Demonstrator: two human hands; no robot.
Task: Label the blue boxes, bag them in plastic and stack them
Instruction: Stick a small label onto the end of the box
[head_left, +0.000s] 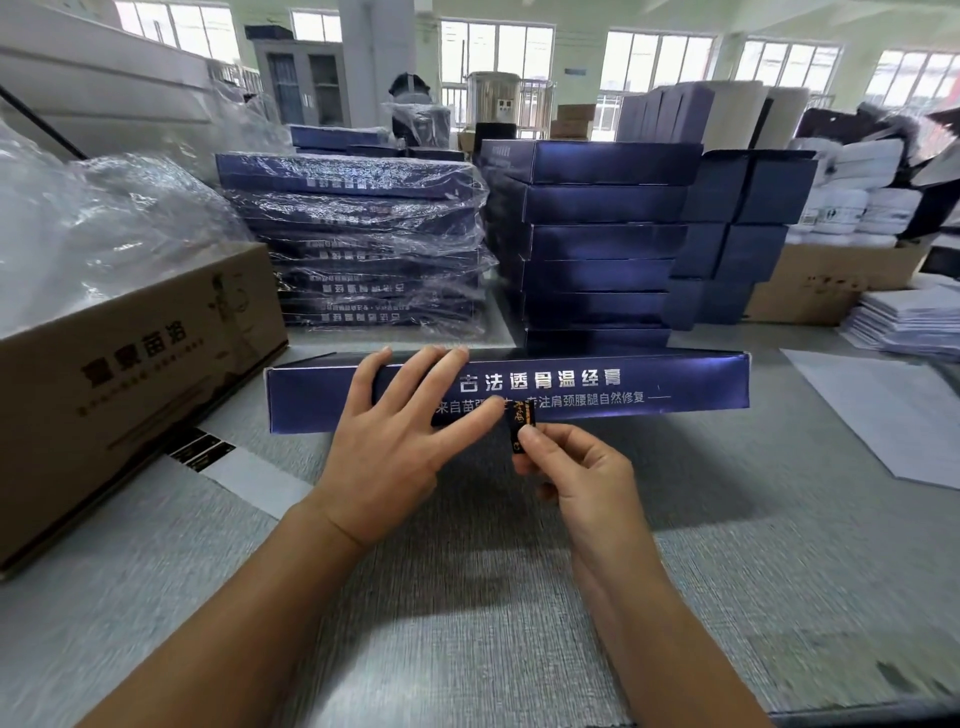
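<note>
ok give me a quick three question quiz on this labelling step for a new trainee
1. True or false: the right hand pinches a small black label at the lower front edge of the blue box.
2. Which stack behind that box is bagged in plastic? A) the left stack B) the one right of it C) both
3. Fill in: the left hand lies ___ on the box, fingers spread.

Key: 1 true; 2 A; 3 flat
</note>
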